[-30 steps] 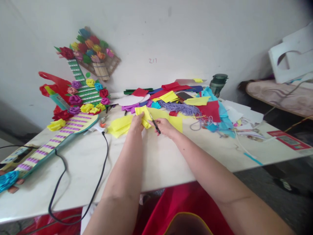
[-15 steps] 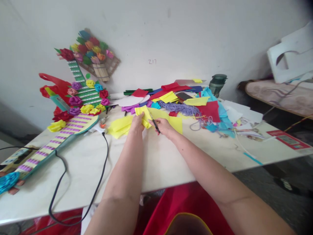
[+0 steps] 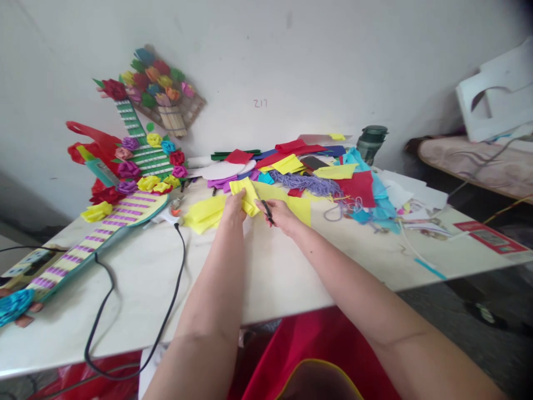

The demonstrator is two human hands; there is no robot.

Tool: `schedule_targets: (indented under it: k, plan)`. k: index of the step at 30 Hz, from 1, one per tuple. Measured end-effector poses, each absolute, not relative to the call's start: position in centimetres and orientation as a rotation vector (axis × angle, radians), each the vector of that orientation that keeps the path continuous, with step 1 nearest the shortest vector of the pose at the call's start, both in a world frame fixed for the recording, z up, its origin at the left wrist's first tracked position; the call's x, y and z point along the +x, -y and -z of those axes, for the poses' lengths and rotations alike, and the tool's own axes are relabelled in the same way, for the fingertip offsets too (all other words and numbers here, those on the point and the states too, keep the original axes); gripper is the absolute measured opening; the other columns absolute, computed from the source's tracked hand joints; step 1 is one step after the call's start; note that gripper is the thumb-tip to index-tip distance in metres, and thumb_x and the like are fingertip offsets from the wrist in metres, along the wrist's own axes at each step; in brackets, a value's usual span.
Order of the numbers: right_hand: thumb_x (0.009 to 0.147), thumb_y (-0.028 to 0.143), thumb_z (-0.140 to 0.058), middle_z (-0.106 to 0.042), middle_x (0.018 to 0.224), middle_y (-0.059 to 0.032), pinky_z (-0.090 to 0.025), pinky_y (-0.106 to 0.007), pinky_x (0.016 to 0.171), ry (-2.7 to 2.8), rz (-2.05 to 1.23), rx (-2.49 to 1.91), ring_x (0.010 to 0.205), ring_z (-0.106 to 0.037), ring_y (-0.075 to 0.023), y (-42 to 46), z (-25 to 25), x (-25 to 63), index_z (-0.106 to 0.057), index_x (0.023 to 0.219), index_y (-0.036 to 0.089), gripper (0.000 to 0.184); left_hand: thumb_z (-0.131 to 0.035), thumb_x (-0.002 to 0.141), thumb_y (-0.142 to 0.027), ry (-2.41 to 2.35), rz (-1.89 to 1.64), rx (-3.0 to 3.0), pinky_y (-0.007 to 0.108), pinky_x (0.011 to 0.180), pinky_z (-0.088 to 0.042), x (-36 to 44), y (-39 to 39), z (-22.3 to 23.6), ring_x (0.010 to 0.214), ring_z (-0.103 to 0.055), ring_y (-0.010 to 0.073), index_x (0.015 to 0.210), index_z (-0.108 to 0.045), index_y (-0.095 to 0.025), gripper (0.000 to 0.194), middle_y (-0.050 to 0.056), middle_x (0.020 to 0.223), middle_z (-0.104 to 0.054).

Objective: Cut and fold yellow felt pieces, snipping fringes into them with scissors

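My left hand [image 3: 234,210] pinches a small folded yellow paper piece [image 3: 246,195] just above the table. My right hand [image 3: 282,215] grips black-handled scissors [image 3: 265,208], whose blades reach into the yellow piece from the right. Larger yellow sheets [image 3: 205,214] lie flat on the table beneath and to the left of both hands. Both forearms stretch forward from the bottom of the view.
A heap of coloured paper scraps [image 3: 333,175] and purple yarn [image 3: 306,183] covers the far right of the white table [image 3: 266,272]. Paper-flower craft boards [image 3: 133,161] stand at the left. A black cable [image 3: 133,311] loops across the table. A dark green bottle [image 3: 371,143] stands by the wall.
The scissors and right hand have edged slightly nearer the yellow piece; the left hand keeps its hold.
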State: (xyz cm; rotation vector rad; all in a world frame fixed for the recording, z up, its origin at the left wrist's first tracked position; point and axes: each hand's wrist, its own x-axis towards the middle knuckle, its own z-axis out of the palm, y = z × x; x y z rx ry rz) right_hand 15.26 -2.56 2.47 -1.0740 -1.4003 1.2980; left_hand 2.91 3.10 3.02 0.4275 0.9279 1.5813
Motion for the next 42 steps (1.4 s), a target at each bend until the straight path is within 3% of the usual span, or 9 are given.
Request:
schedule_targets:
  k: [13, 24, 33, 42]
  plan:
    - [0.069, 0.056, -0.067, -0.05, 0.047, 0.006, -0.022, -0.016, 0.029, 1.403, -1.371, -1.049, 0.033, -0.044, -0.004, 2.6, -2.5, 15.5, -0.049, 0.066, 0.017, 0.043, -0.051, 0.083, -0.008, -0.945, -1.563, 0.436, 0.029, 0.07, -0.055, 2.9, -3.0, -3.1, 0.059, -0.063, 0.0141, 0.089, -0.06, -0.009, 0.011, 0.004, 0.065, -0.063]
    - [0.067, 0.061, -0.066, -0.052, 0.046, 0.0051, -0.019, -0.015, 0.028, 1.361, -1.417, -1.07, 0.032, -0.045, -0.0045, 2.2, -2.8, 15.9, -0.047, 0.067, 0.018, 0.047, -0.052, 0.081, -0.005, -0.924, -1.575, 0.439, 0.033, 0.076, -0.055, 3.4, -2.5, -3.3, 0.071, -0.067, 0.0187, 0.089, -0.06, -0.01, 0.013, 0.005, 0.066, -0.063]
    - [0.065, 0.056, -0.07, -0.048, 0.043, 0.0073, -0.035, -0.016, 0.033, 1.348, -1.348, -1.052, 0.033, -0.042, -0.0045, 1.8, -2.3, 15.3, -0.051, 0.066, 0.017, 0.043, -0.052, 0.08, -0.005, -0.913, -1.587, 0.436, 0.03, 0.075, -0.054, 3.3, -2.8, -3.1, 0.072, -0.067, 0.018, 0.083, -0.059, -0.01, 0.01, 0.005, 0.066, -0.063]
    - [0.066, 0.055, -0.069, -0.047, 0.042, 0.0076, -0.033, -0.018, 0.033, 1.37, -1.274, -1.033, 0.032, -0.04, -0.0048, 1.4, -1.9, 15.3, -0.05, 0.063, 0.018, 0.042, -0.052, 0.081, -0.005, -0.91, -1.581, 0.423, 0.03, 0.075, -0.054, 3.3, -2.9, -3.0, 0.075, -0.067, 0.0182, 0.08, -0.059, -0.011, 0.009, 0.006, 0.07, -0.064]
